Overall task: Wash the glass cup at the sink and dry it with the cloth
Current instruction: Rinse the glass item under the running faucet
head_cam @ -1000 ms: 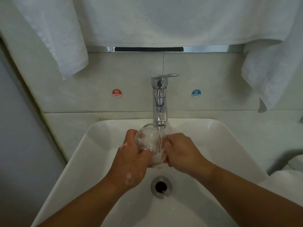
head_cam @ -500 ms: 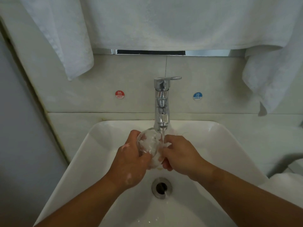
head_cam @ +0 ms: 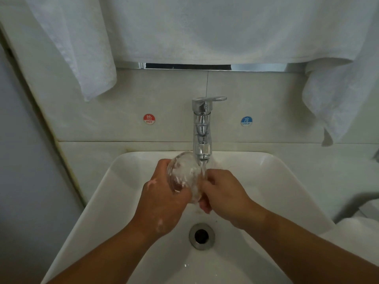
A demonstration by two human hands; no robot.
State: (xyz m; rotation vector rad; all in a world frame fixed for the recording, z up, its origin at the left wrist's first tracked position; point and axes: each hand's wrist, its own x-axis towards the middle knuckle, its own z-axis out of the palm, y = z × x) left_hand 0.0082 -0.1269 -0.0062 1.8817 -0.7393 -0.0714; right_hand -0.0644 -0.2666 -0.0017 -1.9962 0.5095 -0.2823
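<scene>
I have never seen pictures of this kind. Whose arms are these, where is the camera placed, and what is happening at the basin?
There is no machine here: these are a person's two bare arms. The camera is worn on the person's head and looks forward and down, so you see the scene much as they do. The left hand grips a glass cup that is foamy with soap, and the right hand holds its other side. The cup is under water running from the chrome tap, over a white sink with its drain below. Above, white towels hang on the wall. A red hot sticker and a blue cold sticker flank the tap.
</scene>
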